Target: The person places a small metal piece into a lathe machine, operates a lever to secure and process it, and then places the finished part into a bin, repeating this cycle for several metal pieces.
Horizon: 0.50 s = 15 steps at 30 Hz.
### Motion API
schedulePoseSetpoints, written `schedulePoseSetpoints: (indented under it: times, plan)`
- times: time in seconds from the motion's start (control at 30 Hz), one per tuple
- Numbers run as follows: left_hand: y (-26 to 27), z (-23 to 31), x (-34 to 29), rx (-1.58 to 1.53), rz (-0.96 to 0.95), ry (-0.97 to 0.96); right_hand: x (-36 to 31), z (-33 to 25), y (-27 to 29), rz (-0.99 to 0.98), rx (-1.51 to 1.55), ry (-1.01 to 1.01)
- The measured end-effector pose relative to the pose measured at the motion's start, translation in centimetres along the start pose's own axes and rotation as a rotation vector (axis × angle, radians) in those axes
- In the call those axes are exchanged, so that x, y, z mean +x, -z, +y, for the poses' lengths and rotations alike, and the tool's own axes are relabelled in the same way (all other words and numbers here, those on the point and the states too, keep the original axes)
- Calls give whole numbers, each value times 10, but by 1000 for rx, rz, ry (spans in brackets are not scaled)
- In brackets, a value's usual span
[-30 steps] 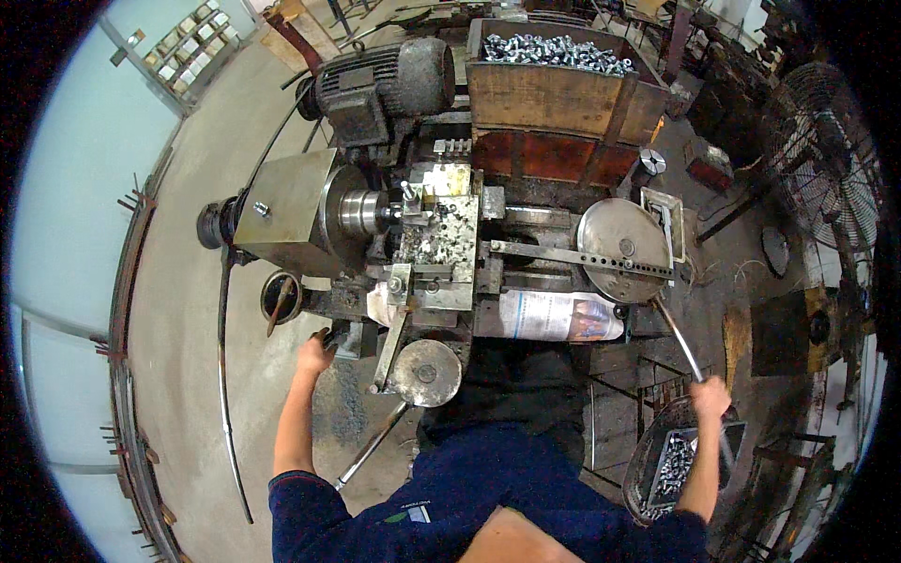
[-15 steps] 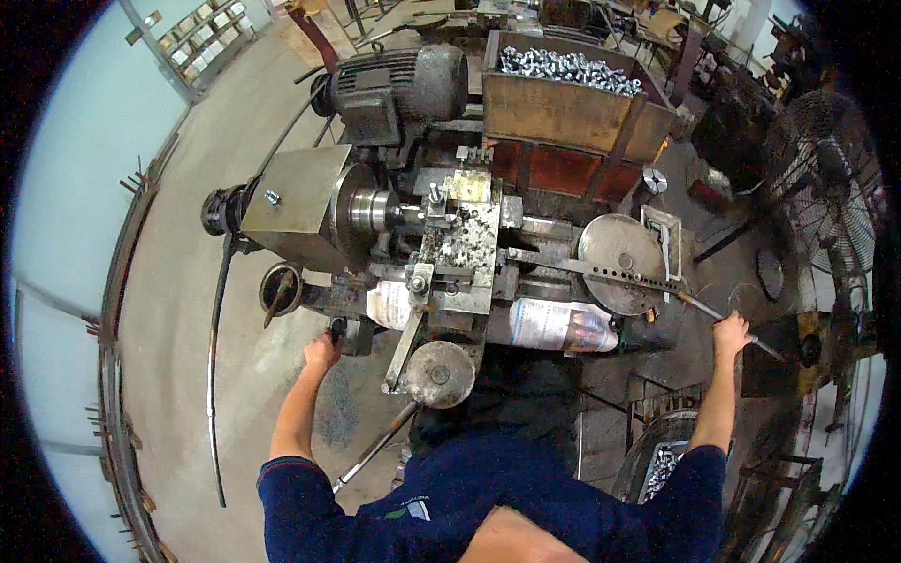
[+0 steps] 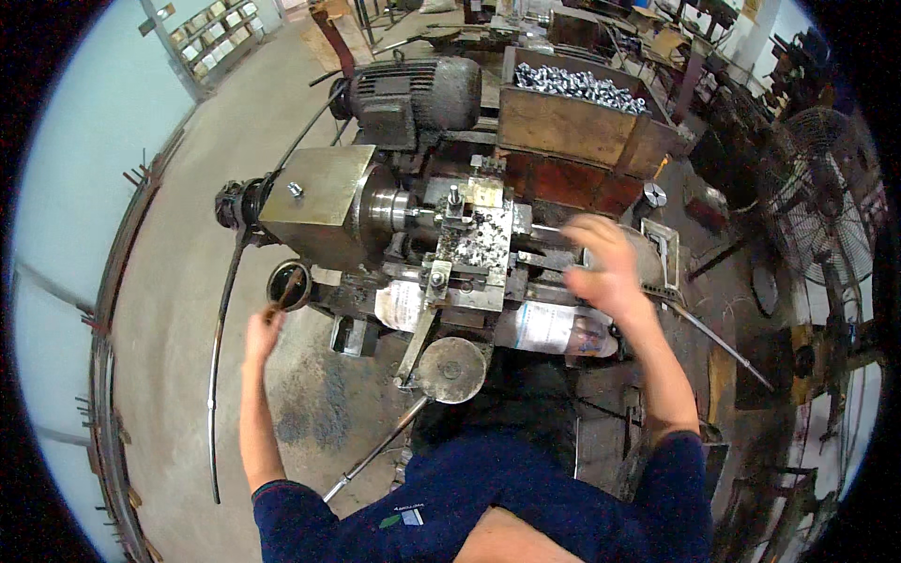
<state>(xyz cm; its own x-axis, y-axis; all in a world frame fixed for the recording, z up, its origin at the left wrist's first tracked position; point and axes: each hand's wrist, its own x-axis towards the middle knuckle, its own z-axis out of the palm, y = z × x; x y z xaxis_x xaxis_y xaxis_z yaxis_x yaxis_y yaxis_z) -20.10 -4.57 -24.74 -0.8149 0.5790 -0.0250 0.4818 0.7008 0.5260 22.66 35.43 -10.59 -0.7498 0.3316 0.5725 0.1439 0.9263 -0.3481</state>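
A small lathe stands before me, with a chuck [image 3: 385, 211] on its left and a chip-strewn tool slide [image 3: 477, 239] in the middle. At the lower left, my left hand [image 3: 264, 336] is closed around the end of the brown handle [image 3: 289, 289] on a dark handwheel [image 3: 276, 278]. My right hand [image 3: 605, 270] is raised, blurred and empty, fingers apart, in front of the round metal disc [image 3: 648, 255] at the right. From that disc a long lever [image 3: 718, 343] slopes toward the lower right, apart from my hand.
A motor [image 3: 413, 94] sits behind the lathe. Beside it is a box [image 3: 563, 124] heaped with small shiny metal parts. A second round disc [image 3: 451, 370] with a lever rod [image 3: 380, 447] juts toward me. A caged fan [image 3: 821, 197] stands at the right.
My right hand has let go of the long lever and swung left, toward the lathe. My left hand has gone from the dark knob by the small metal box to the handwheel handle.
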Motion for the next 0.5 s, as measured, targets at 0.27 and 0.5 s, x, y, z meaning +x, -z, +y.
schedulePoseSetpoints:
  times: [0.27, 0.5]
  plan:
    - [119, -124, -75, 322, 372, 406, 137, -92, -159, -536, -372, 304]
    - [26, 36, -126, 508, 543, 282, 135, -69, -175, -533, -355, 221]
